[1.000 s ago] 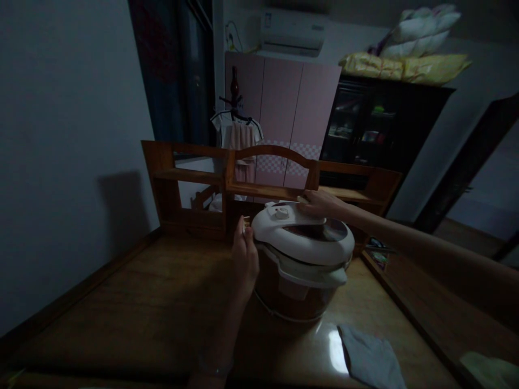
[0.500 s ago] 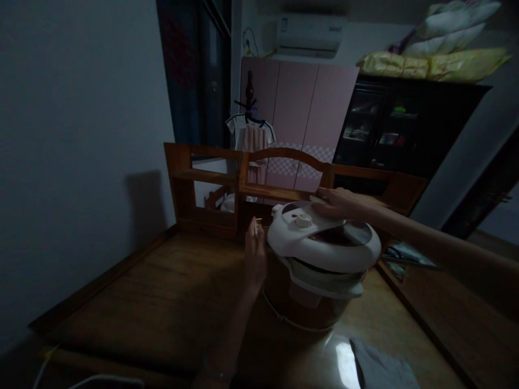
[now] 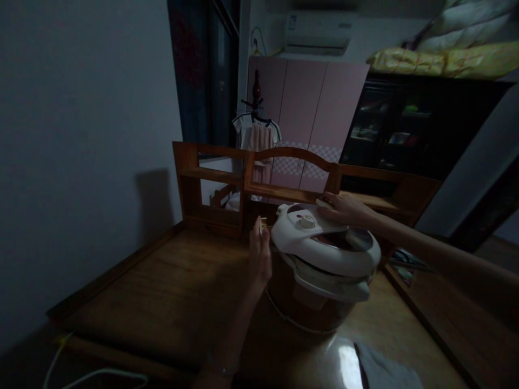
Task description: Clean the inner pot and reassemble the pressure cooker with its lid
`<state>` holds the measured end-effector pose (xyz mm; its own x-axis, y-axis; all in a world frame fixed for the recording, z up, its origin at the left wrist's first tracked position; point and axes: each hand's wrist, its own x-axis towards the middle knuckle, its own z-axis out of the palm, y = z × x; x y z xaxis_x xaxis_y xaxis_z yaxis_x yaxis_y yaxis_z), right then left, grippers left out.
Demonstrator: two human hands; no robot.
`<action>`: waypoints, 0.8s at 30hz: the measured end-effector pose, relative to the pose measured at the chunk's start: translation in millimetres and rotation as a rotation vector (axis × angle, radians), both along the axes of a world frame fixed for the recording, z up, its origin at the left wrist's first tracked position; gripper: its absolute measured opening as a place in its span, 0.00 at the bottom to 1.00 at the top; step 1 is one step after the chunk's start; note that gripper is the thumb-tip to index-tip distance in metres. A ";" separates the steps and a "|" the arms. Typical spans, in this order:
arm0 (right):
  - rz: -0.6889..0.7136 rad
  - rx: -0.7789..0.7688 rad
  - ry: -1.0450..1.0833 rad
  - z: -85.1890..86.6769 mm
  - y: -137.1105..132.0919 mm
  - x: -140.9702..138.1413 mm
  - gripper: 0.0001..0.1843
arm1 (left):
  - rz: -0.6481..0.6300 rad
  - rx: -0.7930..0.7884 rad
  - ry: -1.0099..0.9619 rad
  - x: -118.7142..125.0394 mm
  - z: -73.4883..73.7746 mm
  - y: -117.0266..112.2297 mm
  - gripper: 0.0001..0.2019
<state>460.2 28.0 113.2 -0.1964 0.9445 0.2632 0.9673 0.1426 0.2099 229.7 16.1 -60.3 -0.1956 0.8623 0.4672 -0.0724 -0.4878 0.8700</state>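
Note:
A rice cooker [image 3: 320,281] with a white lid [image 3: 324,246] and a brown body stands on the wooden desk [image 3: 162,292]. My right hand [image 3: 344,209] lies flat on the far side of the lid, fingers stretched out. My left hand [image 3: 259,256] is at the cooker's left side, fingers closed round a small pale thing that I cannot make out. The lid sits tilted, its front edge lower than its back.
A wooden shelf unit [image 3: 251,178] stands at the desk's far edge behind the cooker. A grey cloth [image 3: 385,373] lies at the front right. A white cable [image 3: 93,373] hangs off the front left corner. The wall is close on the left.
The view has shifted left and back, so the cooker sits further right in the picture. Both hands keep their places on the cooker.

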 end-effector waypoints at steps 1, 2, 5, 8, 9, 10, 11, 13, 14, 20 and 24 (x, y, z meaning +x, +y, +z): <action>-0.003 -0.002 -0.014 0.1 0.6 -0.7 0.25 | -0.003 -0.001 0.002 -0.2 0.5 -0.2 0.30; 0.001 -0.009 -0.026 0.5 0.9 -1.6 0.26 | -0.007 -0.002 0.002 -0.4 0.9 -0.4 0.30; 0.036 -0.027 -0.034 1.6 0.5 -3.9 0.27 | -0.013 -0.003 0.009 -1.0 1.5 -0.6 0.30; 0.068 -0.032 -0.034 2.1 -0.1 -4.0 0.27 | -0.014 -0.005 0.019 -1.3 1.0 -0.4 0.29; 0.070 -0.035 -0.039 2.2 0.0 -3.6 0.27 | -0.016 -0.003 0.021 -1.4 0.7 -0.3 0.29; 0.070 -0.039 -0.046 2.4 0.1 -3.3 0.27 | -0.018 0.000 0.023 -1.4 0.4 -0.2 0.29; 0.069 -0.043 -0.052 2.8 0.1 -3.0 0.27 | -0.019 0.004 0.027 -1.4 0.0 0.1 0.30; 0.079 -0.053 -0.054 4.4 -0.6 -3.5 0.26 | -0.014 0.010 0.028 -1.4 -0.6 0.6 0.30; 0.090 -0.056 -0.049 5.6 -1.6 -4.2 0.26 | -0.012 0.011 0.027 -1.5 -0.8 0.9 0.30; 0.145 -0.080 -0.026 13.6 -14.7 -8.5 0.26 | -0.028 -0.012 0.033 -3.7 -1.3 3.4 0.31; 0.143 -0.080 -0.021 12.0 -18.5 -6.3 0.27 | -0.024 0.001 0.044 -4.9 -2.5 4.9 0.31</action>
